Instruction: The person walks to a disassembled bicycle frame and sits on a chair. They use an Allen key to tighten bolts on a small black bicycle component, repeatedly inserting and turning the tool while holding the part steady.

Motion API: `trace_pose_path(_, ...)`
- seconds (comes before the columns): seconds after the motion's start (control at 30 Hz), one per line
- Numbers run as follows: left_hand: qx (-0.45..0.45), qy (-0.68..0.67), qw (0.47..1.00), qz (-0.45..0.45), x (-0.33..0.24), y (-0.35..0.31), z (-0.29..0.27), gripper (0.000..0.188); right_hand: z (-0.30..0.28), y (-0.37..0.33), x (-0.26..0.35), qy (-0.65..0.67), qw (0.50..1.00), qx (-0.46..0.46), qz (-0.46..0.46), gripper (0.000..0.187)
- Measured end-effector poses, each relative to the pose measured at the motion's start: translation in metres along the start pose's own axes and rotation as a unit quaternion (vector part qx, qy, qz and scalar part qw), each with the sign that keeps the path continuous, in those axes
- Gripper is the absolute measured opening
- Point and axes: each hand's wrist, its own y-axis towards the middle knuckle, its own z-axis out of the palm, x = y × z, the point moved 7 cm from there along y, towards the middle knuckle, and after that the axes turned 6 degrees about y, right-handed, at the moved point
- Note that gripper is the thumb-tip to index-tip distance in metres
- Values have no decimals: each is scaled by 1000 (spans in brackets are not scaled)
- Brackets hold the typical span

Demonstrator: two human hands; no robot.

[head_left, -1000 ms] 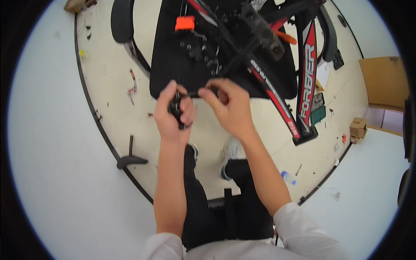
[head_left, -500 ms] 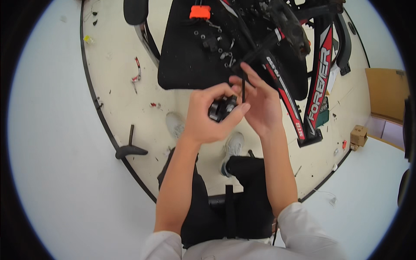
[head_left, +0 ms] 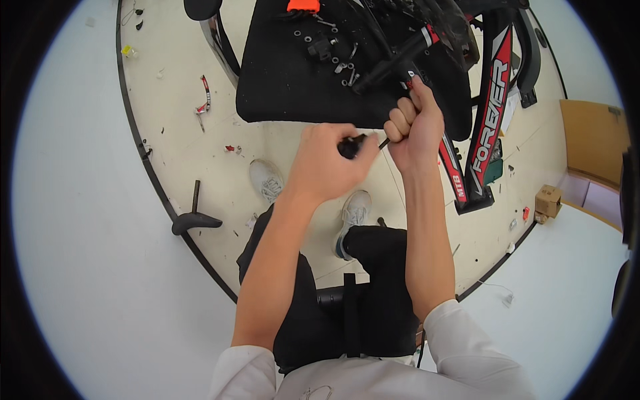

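Observation:
Above the floor, just in front of a black chair seat (head_left: 287,87), my left hand (head_left: 321,160) is closed around a black rounded part (head_left: 349,147). Its exact kind is mostly covered by the fingers. My right hand (head_left: 415,130) makes a fist to the right of it, wrapped round a thin dark rod (head_left: 384,143). One end of the rod sticks out toward the black part; whether the two touch is hard to make out. Behind the right hand lies a black, red and white bicycle frame (head_left: 490,127), partly over the seat.
Several nuts and bolts (head_left: 345,67), a black clamp-like part (head_left: 320,47) and an orange part (head_left: 303,6) lie on the seat. On the floor are a bicycle saddle with its post (head_left: 195,221), a red-and-black lever (head_left: 206,93) and a cardboard box (head_left: 548,200).
My right hand has gone from spread fingers along the rod to a fist around it, moving slightly right. The left hand keeps the black part and has turned a little. The view has shifted slightly.

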Motion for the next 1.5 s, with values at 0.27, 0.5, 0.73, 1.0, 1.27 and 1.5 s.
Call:
trace_pose_path(0.27,-103,1,991,-82,21,3,-18,39,36,-27,6,-102,952,243,-158,42)
trace_pose_path(0.5,-198,-80,963,-166,37,17,-38,45,49,-50,-19,-330,842,333,-267,32)
trace_pose_path(0.73,-223,-352,892,-176,52,15,-72,24,55,-57,-38,-464,773,370,-222,34)
trace_pose_path(1.0,-45,-393,916,-64,24,9,-64,16,34,-36,-33,-462,825,270,-183,32)
trace_pose_path(1.27,42,-130,985,-106,28,11,-38,21,36,-34,2,-430,816,233,-308,33)
trace_pose_path(1.5,-141,-237,953,-125,33,20,-47,14,50,-51,-10,-403,800,376,-237,35)
